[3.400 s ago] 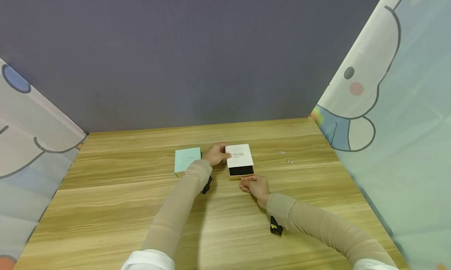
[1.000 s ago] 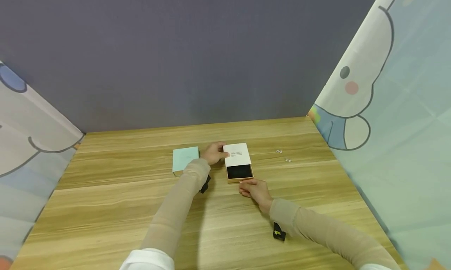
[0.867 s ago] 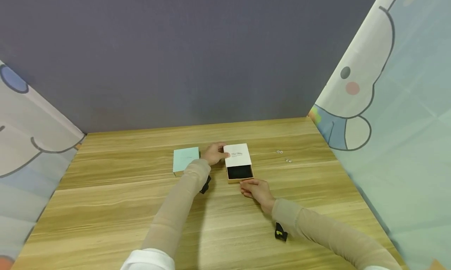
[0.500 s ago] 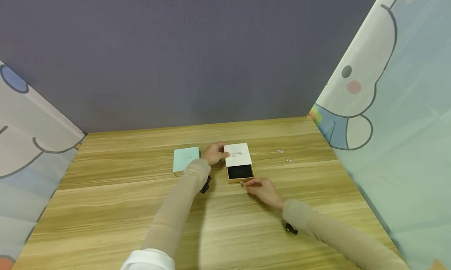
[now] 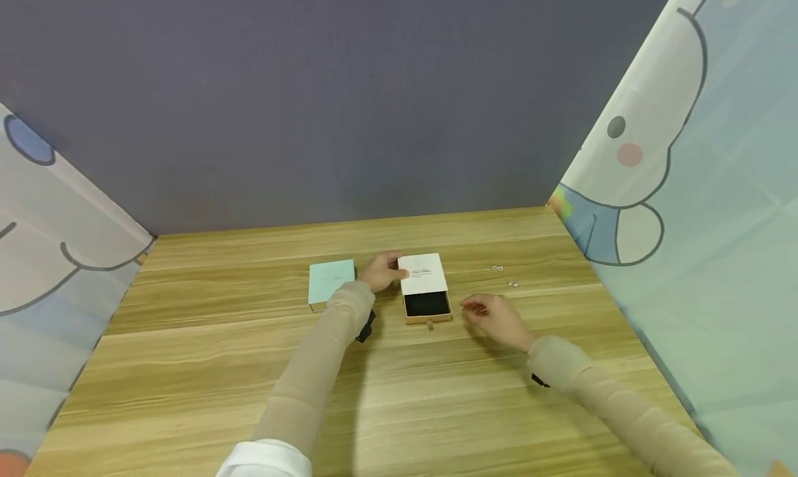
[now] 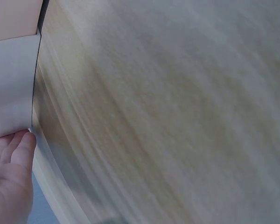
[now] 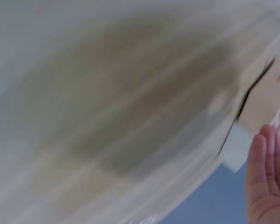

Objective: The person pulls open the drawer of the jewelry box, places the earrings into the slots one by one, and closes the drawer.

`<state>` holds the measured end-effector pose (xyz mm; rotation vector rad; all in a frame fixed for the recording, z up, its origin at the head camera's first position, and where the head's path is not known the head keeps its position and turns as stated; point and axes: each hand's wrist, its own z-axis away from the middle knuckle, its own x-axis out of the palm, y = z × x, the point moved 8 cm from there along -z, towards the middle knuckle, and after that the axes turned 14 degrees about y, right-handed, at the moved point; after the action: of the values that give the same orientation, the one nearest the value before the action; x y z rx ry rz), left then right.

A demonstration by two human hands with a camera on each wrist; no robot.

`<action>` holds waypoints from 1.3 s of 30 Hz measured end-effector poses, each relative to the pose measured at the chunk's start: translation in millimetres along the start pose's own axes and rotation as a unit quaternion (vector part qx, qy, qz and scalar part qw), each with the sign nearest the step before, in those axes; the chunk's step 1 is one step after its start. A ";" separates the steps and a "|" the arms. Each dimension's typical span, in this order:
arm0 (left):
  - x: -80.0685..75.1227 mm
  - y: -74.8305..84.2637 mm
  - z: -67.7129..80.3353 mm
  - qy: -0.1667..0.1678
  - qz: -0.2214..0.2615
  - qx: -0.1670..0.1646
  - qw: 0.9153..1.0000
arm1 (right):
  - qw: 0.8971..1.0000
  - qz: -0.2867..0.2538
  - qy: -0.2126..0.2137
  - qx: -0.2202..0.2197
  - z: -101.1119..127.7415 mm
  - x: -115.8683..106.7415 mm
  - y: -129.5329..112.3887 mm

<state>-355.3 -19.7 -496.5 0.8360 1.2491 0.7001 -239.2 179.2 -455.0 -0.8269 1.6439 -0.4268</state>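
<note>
Resting at the frame's centre on the table (image 5: 249,366), the drawer box (image 5: 425,289) looks light, stiff card — likely to skid. Left hand (image 5: 382,272) grips its white sleeve edge; right hand (image 5: 495,318) hovers beside it, fingers loosely curled, holding nothing — pull tab (image 5: 429,324) best pinched.

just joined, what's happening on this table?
A person is working on a small drawer-style box on a wooden table. The left hand holds the box's white sleeve at its left side. The drawer is pulled out toward the person, showing a dark lining with nothing visible inside. The right hand hovers just right of the box, holding nothing. A mint box sits closed to the left, and two small earrings lie to the right.
</note>
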 end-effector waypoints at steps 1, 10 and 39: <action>0.4 0.3 -0.1 -0.001 -0.001 0.002 1.000 | 1.000 0.002 0.006 0.003 -2.1 -4.9 3.5; 2.4 -5.7 -4.1 -0.004 0.008 0.000 1.000 | 0.999 -0.002 0.039 0.025 -20.2 -39.6 26.6; 1.0 -4.9 -3.1 -0.001 -0.004 0.008 1.000 | 0.994 0.110 -0.003 0.020 -33.8 -70.1 102.4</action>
<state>-358.1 -20.9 -501.5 0.8437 1.2570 0.6845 -296.5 293.8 -466.8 -0.6076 1.6938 -0.3015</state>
